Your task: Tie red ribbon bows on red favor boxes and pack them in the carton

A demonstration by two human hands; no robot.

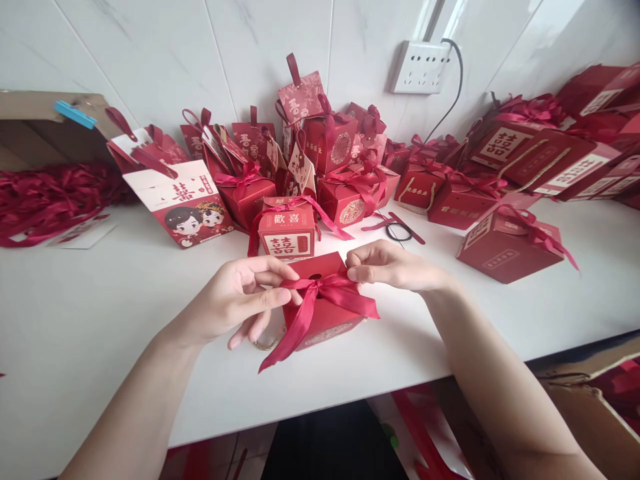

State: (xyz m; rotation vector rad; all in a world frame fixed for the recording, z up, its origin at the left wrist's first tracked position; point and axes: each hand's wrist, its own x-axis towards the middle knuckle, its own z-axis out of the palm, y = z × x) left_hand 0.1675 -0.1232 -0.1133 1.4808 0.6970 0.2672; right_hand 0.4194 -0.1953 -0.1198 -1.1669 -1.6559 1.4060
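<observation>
A red gift box (330, 323) stands on the white table near its front edge, with a red ribbon (303, 313) tied in a bow at its top. The left loop of the bow is pinched between thumb and fingers of my left hand (253, 293). On the other side, my right hand (387, 267) pinches the right part of the bow with thumb and forefinger. One ribbon tail hangs down the box's front left, the other spreads to the right. A gold cord shows partly behind my left fingers. Right behind stands a smaller red box (287, 230) with white lettering.
Several ribboned red boxes crowd the back of the table (125, 320). A cardboard box (50, 123) with red ribbons sits at left, a pale card box (183, 203) beside it. A black hair tie (399, 231) lies mid-table. A power strip (420, 67) hangs on the wall.
</observation>
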